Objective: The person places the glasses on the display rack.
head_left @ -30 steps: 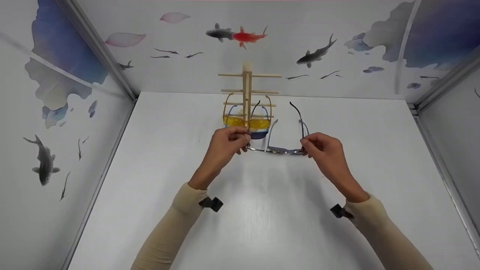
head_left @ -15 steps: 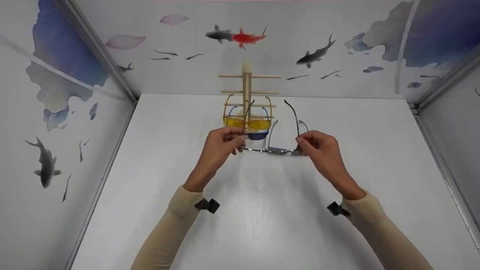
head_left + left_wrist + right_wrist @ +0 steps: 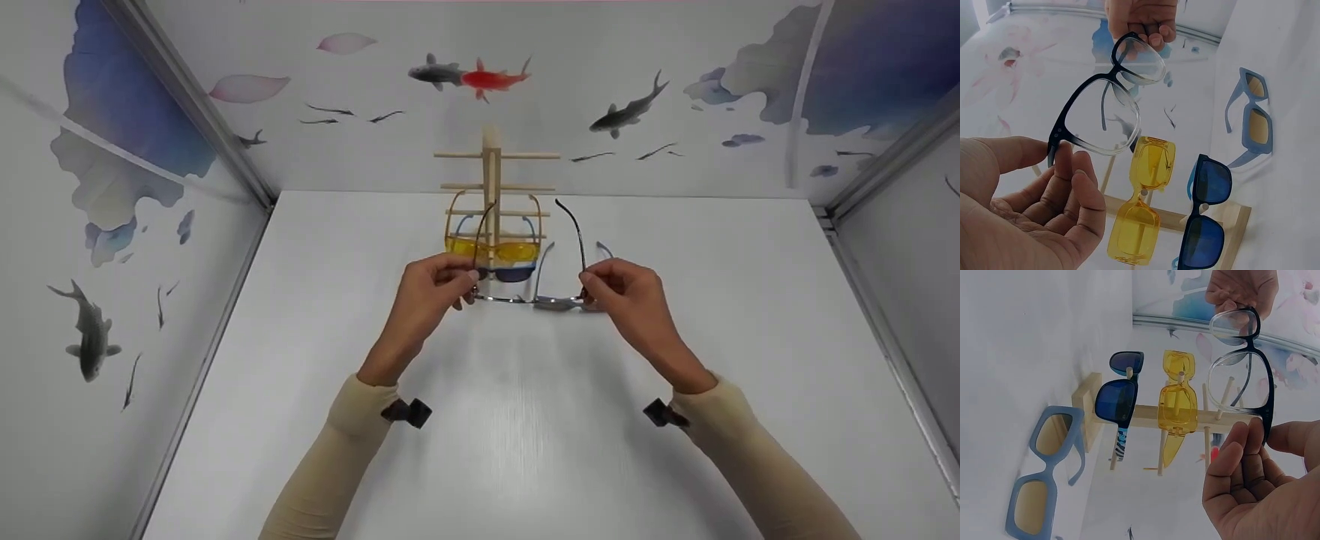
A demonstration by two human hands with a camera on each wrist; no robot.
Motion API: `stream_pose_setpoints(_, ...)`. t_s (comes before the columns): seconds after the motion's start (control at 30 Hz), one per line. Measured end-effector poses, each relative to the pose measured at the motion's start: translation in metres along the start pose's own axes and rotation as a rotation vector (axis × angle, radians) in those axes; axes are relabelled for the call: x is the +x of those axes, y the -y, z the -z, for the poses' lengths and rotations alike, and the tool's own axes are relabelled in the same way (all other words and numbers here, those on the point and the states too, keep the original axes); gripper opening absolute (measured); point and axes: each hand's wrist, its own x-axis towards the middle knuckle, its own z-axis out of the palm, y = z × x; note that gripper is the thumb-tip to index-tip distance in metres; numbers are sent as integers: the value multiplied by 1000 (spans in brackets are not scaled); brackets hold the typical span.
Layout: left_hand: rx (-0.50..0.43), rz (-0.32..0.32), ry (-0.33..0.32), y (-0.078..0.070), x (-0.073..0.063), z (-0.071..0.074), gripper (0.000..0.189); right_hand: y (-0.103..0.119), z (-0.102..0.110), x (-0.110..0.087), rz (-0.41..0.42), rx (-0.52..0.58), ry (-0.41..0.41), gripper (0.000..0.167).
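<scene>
Both hands hold one pair of eyeglasses (image 3: 1067, 115), with a black upper frame and clear lower rims, in the air in front of a wooden display rack (image 3: 491, 169). My left hand (image 3: 433, 296) pinches the left hinge end between thumb and fingers; my right hand (image 3: 626, 296) pinches the opposite end. The temples are unfolded and point toward the rack. Yellow glasses (image 3: 1178, 405) and, below them, dark blue sunglasses (image 3: 1116, 399) hang on the rack's lower pegs. Light blue sunglasses (image 3: 1044, 472) with brownish lenses rest on the white table to the right of the rack.
The rack's upper pegs (image 3: 529, 156) carry no glasses. Behind it stands a white wall (image 3: 360, 142) printed with fish. Side walls with metal edge rails (image 3: 202, 352) border the white table (image 3: 525, 450).
Both hands have moved a little to the left together with the eyeglasses, bringing them more in front of the rack. The other glasses have stayed in place.
</scene>
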Motion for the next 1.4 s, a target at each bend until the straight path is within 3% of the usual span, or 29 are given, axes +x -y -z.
stream_pose_setpoints(0.47, 21, 2, -18, -1, 1, 10, 24, 7, -7, 7, -14, -34, 22, 17)
stream_pose_setpoints(0.87, 112, 4, -16, 1, 4, 19, 23, 10, -12, 12, 6, -25, 40, 16)
stream_pose_setpoints(1.4, 180, 6, -42, -9, 12, 23, 25, 16, -15, 23, 3, -23, 34, 19)
